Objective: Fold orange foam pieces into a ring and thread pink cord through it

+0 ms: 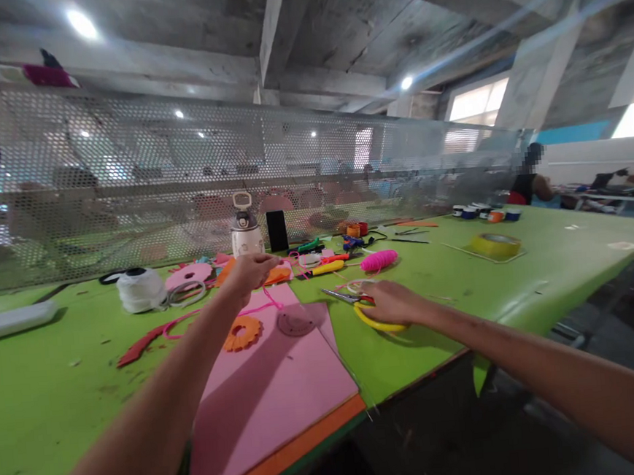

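Note:
My left hand (251, 273) is raised over the pink sheets (284, 375), fingertips pinched together on a strand of bright pink yarn (270, 297). That strand trails down to the sheet near a dull mauve, rounded piece (296, 322). Left of this piece lies an orange scalloped ring (243, 333). At the sheets' right side, my right hand (391, 302) is closed on a pair of scissors (381, 322) with yellow handles. Their blades (339, 295) point left, low over the green table.
A white yarn spool (141, 289), a bottle (246, 236) and an upright phone (277, 230) stand behind. Pink yarn bundle (379, 260), yellow-handled tool (327, 267) and yellow tape roll (496, 245) lie on the green table (425, 361). A perforated metal screen (179, 160) borders the back. A person sits far right.

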### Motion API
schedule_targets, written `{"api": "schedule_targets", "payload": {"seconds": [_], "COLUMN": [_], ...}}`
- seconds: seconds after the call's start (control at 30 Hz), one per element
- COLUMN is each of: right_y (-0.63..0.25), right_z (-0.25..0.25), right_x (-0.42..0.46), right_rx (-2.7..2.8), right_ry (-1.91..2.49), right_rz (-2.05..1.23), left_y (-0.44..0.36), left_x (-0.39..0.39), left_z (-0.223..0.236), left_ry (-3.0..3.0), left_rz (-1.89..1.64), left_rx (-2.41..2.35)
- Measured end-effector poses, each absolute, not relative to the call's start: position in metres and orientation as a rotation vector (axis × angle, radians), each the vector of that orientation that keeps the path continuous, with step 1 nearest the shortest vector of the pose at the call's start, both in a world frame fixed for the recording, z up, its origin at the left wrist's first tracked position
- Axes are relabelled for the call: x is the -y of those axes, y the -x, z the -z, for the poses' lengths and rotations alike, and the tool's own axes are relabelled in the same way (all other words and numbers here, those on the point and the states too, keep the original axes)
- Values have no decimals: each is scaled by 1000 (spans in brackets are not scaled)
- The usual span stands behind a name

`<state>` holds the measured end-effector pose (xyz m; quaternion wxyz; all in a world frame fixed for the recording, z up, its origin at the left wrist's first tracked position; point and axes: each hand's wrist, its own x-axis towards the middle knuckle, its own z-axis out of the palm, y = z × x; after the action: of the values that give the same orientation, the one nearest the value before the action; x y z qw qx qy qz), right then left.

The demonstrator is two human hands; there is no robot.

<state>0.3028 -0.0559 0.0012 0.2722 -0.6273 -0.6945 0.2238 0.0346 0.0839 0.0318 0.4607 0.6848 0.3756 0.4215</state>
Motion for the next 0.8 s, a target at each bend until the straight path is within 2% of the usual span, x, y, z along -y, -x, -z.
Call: {"api": "schedule_targets", "payload": {"seconds": [0.23, 0.37, 0.53, 0.8], "right_y": [-298, -266, -239, -243], "right_z": [-19, -34, -23, -3], "right_x": [51, 16, -17, -25], "right_rx": [1925, 1915, 1903, 1733], "right_ry": [1613, 1439, 1230, 1157], "right_rz": [-388, -501, -722, -688], "left_y": [-42, -47, -48, -35], "left_x": [-76, -68, -72, -92], "left_z": [-32, -33, -28, -19], "left_ry": [-1714, -1804, -1955, -2228], "left_rz": [-1070, -997, -967, -905], "left_rx": [-859, -817, -802, -903]}}
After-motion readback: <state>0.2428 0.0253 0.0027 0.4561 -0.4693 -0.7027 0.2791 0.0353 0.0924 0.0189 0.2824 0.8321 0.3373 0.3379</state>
